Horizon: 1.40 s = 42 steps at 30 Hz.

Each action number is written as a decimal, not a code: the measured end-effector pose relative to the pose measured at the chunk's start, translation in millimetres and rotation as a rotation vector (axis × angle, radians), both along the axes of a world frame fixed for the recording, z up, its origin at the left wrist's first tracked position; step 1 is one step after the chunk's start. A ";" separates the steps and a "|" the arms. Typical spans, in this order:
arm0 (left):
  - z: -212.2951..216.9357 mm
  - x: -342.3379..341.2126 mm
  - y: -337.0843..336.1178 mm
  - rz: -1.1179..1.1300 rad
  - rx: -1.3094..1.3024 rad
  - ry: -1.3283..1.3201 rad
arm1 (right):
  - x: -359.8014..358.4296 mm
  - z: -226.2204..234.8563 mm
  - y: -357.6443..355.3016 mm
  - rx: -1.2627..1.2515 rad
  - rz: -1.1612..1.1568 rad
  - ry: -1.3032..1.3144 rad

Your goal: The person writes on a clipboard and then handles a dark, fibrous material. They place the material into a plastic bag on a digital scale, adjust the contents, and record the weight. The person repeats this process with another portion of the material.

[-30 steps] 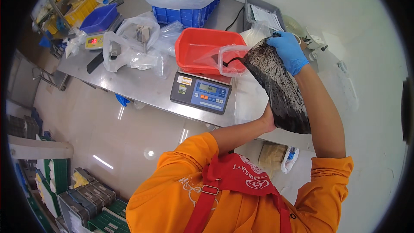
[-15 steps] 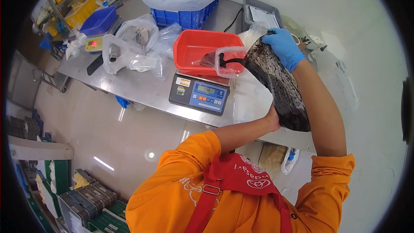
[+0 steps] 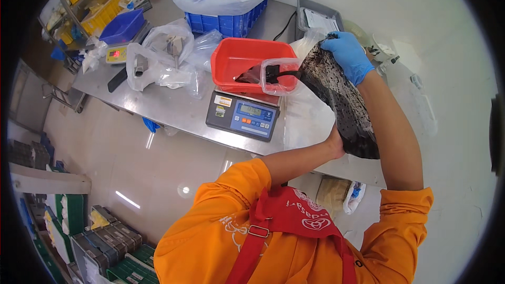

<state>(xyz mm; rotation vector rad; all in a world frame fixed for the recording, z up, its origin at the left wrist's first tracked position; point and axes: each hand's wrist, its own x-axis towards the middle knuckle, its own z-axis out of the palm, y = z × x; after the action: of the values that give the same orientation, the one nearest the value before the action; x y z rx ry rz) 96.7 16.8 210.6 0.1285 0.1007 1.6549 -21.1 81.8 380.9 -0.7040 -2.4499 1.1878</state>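
Observation:
A large plastic bag of dark liquid (image 3: 342, 102) is tilted over the right side of the bench, its inside streaked black. My right hand (image 3: 347, 57), in a blue glove, is closed around its upper part. My bare left hand (image 3: 335, 142) supports its lower end, the fingers mostly hidden behind it. From the bag's mouth a dark stream (image 3: 286, 73) runs left into a small clear bag (image 3: 288, 63) lined inside a red tub (image 3: 226, 58). Dark liquid (image 3: 250, 75) lies in that small bag. The tub rests on a digital scale (image 3: 243, 114).
Behind the tub stands a blue crate (image 3: 226, 22) lined with a clear bag. To its left are plastic bags with metal scoops (image 3: 173, 47), a black phone (image 3: 117, 80), and a second scale (image 3: 116, 54) bearing a blue tub (image 3: 122, 25). A grey tray (image 3: 321, 16) holds papers.
The dark liquid in the small bag has spread and the stream looks thicker. The scale's display has changed. Both hands keep nearly the same hold and tilt.

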 end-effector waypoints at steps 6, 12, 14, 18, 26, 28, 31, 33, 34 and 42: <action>-12.1 -3.3 6.6 0.007 0.028 -0.016 | 4.6 7.2 -7.5 -0.150 0.023 0.070; -14.4 -6.7 4.7 0.069 0.033 0.009 | 6.0 8.0 -6.3 -0.147 0.019 0.095; -12.0 -5.8 3.8 0.087 0.038 0.029 | 5.7 6.7 -5.2 -0.112 0.021 0.100; -7.2 -8.2 2.7 0.035 0.015 -0.042 | -4.9 -3.9 1.3 -0.018 0.027 0.080; 2.5 -7.4 -0.2 0.038 -0.028 -0.011 | -13.6 -12.9 9.2 0.031 0.050 0.038; -0.2 -8.6 -0.3 0.034 -0.003 -0.030 | -10.9 -7.5 3.3 -0.009 0.038 0.058; -4.4 -10.0 0.8 0.041 0.024 -0.047 | -3.8 3.7 -8.6 -0.105 0.024 0.072; -6.9 -9.4 3.1 0.042 0.039 -0.057 | -3.4 -0.7 0.0 -0.058 0.024 0.075; -7.1 -9.6 3.9 0.041 0.045 -0.064 | -3.2 0.2 -0.7 -0.035 0.025 0.077; -0.2 -10.8 3.5 0.044 0.048 -0.062 | -7.9 2.2 -5.5 -0.059 0.022 0.063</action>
<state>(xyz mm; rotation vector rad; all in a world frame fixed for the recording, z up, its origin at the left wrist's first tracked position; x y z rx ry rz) 85.9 20.4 210.4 0.1119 0.0169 1.7045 -29.0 76.4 383.0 -0.6482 -2.3853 1.2760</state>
